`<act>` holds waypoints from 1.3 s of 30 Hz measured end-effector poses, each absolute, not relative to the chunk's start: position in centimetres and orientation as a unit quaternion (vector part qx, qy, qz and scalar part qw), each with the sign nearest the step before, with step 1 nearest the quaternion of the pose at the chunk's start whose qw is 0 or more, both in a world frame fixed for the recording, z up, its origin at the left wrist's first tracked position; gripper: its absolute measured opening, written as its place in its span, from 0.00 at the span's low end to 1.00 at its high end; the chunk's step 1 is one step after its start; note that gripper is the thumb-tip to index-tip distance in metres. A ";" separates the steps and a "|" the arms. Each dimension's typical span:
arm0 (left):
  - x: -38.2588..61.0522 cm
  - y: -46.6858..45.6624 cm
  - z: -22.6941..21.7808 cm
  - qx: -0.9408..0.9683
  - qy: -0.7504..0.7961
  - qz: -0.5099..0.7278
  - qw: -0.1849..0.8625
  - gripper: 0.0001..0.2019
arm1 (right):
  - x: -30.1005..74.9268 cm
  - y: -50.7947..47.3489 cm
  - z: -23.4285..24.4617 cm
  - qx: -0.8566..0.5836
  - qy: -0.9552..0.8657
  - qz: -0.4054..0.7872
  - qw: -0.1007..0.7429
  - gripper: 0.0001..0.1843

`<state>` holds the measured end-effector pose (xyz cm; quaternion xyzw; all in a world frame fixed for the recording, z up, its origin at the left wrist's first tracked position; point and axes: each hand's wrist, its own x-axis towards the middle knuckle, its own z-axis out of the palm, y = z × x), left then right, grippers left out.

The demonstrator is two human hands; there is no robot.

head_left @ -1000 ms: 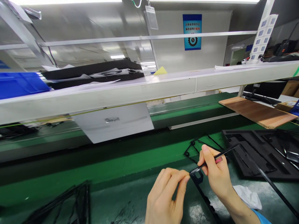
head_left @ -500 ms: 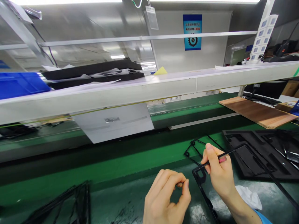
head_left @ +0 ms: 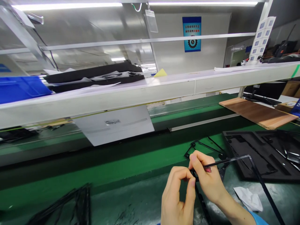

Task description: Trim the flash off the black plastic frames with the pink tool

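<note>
Your right hand point(head_left: 208, 180) pinches the thin black frame point(head_left: 263, 187), which runs out past your right wrist. Your left hand point(head_left: 172, 200) curls just beside it, thumb and fingertips nearly meeting; I cannot tell whether they grip. Right of your hands lie a crumpled white cloth point(head_left: 249, 199) and a dark tray point(head_left: 269, 177).

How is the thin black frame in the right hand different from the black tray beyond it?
Shape: the black frame is a thin, open outline, while the black tray is a broad slab with recesses.
Support: the frame is held up in the right hand, while the tray lies on the green bench.
Shared: both are black.
</note>
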<state>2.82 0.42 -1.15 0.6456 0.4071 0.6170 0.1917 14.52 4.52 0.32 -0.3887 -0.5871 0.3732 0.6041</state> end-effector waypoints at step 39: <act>0.7 0.7 -1.6 0.661 0.423 0.570 0.244 0.10 | 15.0 2.4 0.2 -0.399 -0.665 0.072 0.627 0.20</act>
